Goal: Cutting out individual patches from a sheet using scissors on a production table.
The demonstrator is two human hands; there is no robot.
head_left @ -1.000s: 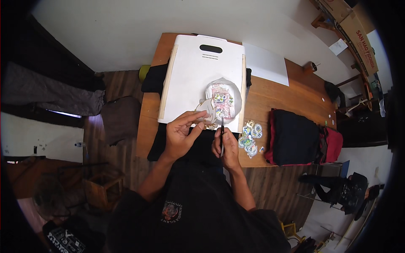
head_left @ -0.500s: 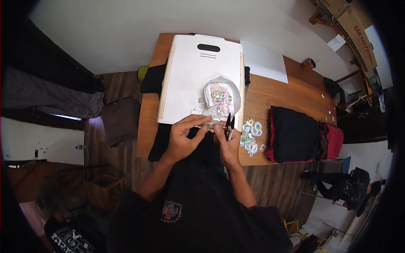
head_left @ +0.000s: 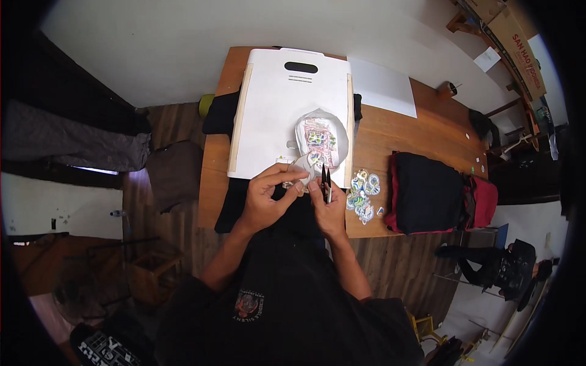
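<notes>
My left hand [head_left: 259, 201] is closed, pinching a small pale piece of sticker sheet [head_left: 302, 163] with a printed colour patch at its edge. In my right hand [head_left: 329, 213] is a pair of scissors [head_left: 326, 177], dark blades pointing away from me, just right of that piece. Both hands meet over the near edge of a white board [head_left: 268, 116]. Beyond them on the board lies a round white, bowl-like wrapper [head_left: 340, 131] with colourful printed pieces in it. Several cut-out stickers [head_left: 364, 198] are heaped on the table right of my right hand.
The board rests on a brown wooden table [head_left: 390, 134] with dark cloth under it. Folded black and red garments [head_left: 427, 192] lie at the right, a white sheet [head_left: 384, 88] and a brown cup [head_left: 447, 90] behind. Another person [head_left: 516, 271] is at far right.
The scissors have turned slightly left, their blades now nearer the sticker piece and closer together. The piece has tilted in my left hand, which stays in about the same place.
</notes>
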